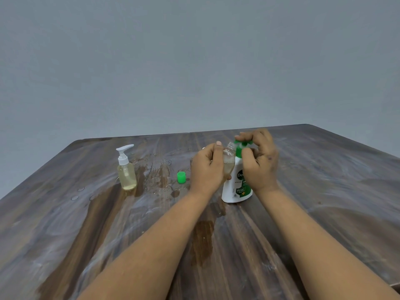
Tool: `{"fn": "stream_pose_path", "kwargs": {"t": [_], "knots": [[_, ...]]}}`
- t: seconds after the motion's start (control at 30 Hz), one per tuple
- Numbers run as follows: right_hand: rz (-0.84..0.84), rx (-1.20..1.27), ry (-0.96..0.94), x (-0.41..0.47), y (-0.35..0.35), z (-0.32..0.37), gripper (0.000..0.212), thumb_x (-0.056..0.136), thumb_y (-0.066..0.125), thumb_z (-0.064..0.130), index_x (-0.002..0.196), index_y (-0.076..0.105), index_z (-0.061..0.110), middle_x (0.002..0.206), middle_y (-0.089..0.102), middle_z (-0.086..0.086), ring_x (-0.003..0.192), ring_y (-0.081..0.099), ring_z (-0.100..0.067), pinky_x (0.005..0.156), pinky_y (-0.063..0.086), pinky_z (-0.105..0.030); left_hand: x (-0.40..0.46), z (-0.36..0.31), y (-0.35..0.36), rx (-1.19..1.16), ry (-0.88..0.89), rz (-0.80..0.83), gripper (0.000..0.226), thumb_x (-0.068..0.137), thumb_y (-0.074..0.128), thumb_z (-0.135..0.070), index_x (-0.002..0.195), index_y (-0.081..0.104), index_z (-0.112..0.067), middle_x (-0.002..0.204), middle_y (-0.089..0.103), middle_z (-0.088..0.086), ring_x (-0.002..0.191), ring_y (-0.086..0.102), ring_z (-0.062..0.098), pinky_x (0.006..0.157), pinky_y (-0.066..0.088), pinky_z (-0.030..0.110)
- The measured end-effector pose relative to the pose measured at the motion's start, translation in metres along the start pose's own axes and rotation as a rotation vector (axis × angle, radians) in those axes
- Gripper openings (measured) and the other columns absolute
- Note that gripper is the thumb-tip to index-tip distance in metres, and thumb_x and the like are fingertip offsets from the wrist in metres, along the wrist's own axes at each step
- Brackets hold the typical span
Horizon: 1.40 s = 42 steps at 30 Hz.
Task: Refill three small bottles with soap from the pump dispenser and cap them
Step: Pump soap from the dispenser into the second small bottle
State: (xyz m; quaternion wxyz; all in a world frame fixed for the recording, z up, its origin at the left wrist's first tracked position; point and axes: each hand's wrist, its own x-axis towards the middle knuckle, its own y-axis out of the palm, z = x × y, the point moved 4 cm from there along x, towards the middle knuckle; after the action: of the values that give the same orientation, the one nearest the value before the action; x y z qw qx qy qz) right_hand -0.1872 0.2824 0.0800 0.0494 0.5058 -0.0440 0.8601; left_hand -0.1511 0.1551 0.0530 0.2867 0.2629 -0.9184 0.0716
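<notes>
On wet wooden table (86, 213): left hand (206, 169) grips small bottle (229, 161); right hand (259, 161) presses dispenser pump (243, 144); grey wall (194, 61).

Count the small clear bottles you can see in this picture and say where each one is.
2. One small bottle with a white pump top stands on the table's left side. One open small bottle is gripped by the left hand beside the green-topped dispenser. A third may be hidden behind the hands.

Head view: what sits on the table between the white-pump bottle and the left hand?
A loose green cap, on wet tabletop, between white-pump bottle and left hand.
</notes>
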Motion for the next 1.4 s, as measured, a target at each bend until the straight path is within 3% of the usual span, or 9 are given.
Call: {"fn": "stream_pose_path", "kwargs": {"t": [0.1, 0.27, 0.4, 0.57, 0.73, 0.97, 1.13, 1.3, 1.4], "knots": [[-0.002, 0.003, 0.001, 0.0004, 0.0004, 0.0009, 0.028, 0.070, 0.044, 0.002, 0.086, 0.068, 0.007, 0.087, 0.055, 0.005, 0.082, 0.054, 0.000, 0.065, 0.047, -0.025, 0.0004, 0.0000, 0.0000, 0.011, -0.002, -0.002, 0.048, 0.105, 0.042, -0.029, 0.075, 0.055, 0.007, 0.055, 0.053, 0.027, 0.038, 0.056, 0.020, 0.036, 0.044, 0.036], [0.011, 0.001, -0.050, -0.0009, -0.0006, 0.0041, 0.037, 0.068, 0.044, 0.002, 0.096, 0.066, 0.011, 0.097, 0.057, 0.000, 0.090, 0.058, -0.011, 0.071, 0.050, -0.030, 0.0008, -0.0002, -0.0008, 0.008, -0.016, 0.009, 0.048, 0.105, 0.041, -0.031, 0.074, 0.055, 0.005, 0.058, 0.053, 0.031, 0.047, 0.057, 0.042, 0.040, 0.047, 0.049], [0.003, 0.000, -0.023, 0.0000, -0.0004, 0.0026, 0.036, 0.070, 0.045, 0.001, 0.095, 0.066, 0.016, 0.096, 0.056, 0.010, 0.090, 0.058, -0.010, 0.073, 0.049, -0.028, 0.0007, 0.0009, -0.0008, 0.016, -0.007, 0.004, 0.049, 0.104, 0.041, -0.032, 0.073, 0.055, 0.004, 0.056, 0.054, 0.028, 0.045, 0.057, 0.038, 0.041, 0.048, 0.045], [-0.010, -0.003, 0.004, 0.0003, 0.0007, -0.0003, 0.029, 0.072, 0.042, 0.007, 0.087, 0.067, 0.010, 0.091, 0.058, 0.002, 0.087, 0.055, 0.004, 0.073, 0.045, -0.014, 0.0003, 0.0031, 0.0018, -0.042, -0.040, 0.024, 0.048, 0.101, 0.042, -0.035, 0.072, 0.055, 0.000, 0.050, 0.047, 0.021, 0.036, 0.047, 0.021, 0.042, 0.049, 0.056], [-0.002, -0.003, -0.022, -0.0004, 0.0002, 0.0014, 0.032, 0.070, 0.043, 0.005, 0.091, 0.067, 0.008, 0.093, 0.058, 0.000, 0.088, 0.057, -0.006, 0.072, 0.048, -0.023, 0.0011, 0.0039, 0.0013, -0.030, -0.046, 0.017, 0.049, 0.101, 0.041, -0.036, 0.073, 0.054, 0.001, 0.050, 0.050, 0.018, 0.039, 0.049, 0.025, 0.044, 0.049, 0.057], [-0.013, 0.010, -0.009, 0.0000, 0.0008, 0.0008, 0.033, 0.071, 0.042, 0.008, 0.091, 0.068, 0.009, 0.093, 0.058, 0.003, 0.089, 0.057, -0.002, 0.074, 0.046, -0.017, 0.0009, 0.0032, 0.0007, -0.021, -0.041, 0.010, 0.049, 0.102, 0.041, -0.035, 0.074, 0.055, 0.002, 0.055, 0.050, 0.028, 0.039, 0.051, 0.025, 0.043, 0.051, 0.054], [-0.015, 0.005, 0.004, 0.0005, 0.0012, -0.0008, 0.029, 0.072, 0.043, 0.004, 0.086, 0.068, 0.008, 0.090, 0.054, 0.015, 0.083, 0.056, -0.003, 0.065, 0.047, -0.023, 0.0003, 0.0029, -0.0002, -0.010, -0.044, 0.007, 0.048, 0.103, 0.042, -0.034, 0.076, 0.056, 0.003, 0.057, 0.053, 0.026, 0.046, 0.056, 0.038, 0.042, 0.049, 0.055], [-0.001, -0.008, -0.042, -0.0016, 0.0000, 0.0033, 0.037, 0.068, 0.044, 0.001, 0.095, 0.067, 0.007, 0.097, 0.058, 0.001, 0.092, 0.055, -0.001, 0.076, 0.046, -0.018, 0.0000, 0.0008, 0.0000, 0.000, -0.026, 0.015, 0.048, 0.104, 0.041, -0.032, 0.075, 0.056, 0.004, 0.058, 0.055, 0.027, 0.047, 0.057, 0.040, 0.043, 0.048, 0.055], [-0.003, 0.008, -0.007, -0.0004, 0.0003, 0.0028, 0.034, 0.069, 0.044, 0.002, 0.092, 0.068, 0.008, 0.095, 0.059, 0.000, 0.089, 0.055, 0.002, 0.074, 0.046, -0.018, -0.0005, 0.0005, 0.0004, -0.012, -0.021, 0.023, 0.047, 0.104, 0.042, -0.030, 0.073, 0.055, 0.003, 0.053, 0.053, 0.023, 0.040, 0.054, 0.027, 0.042, 0.049, 0.055]]}}
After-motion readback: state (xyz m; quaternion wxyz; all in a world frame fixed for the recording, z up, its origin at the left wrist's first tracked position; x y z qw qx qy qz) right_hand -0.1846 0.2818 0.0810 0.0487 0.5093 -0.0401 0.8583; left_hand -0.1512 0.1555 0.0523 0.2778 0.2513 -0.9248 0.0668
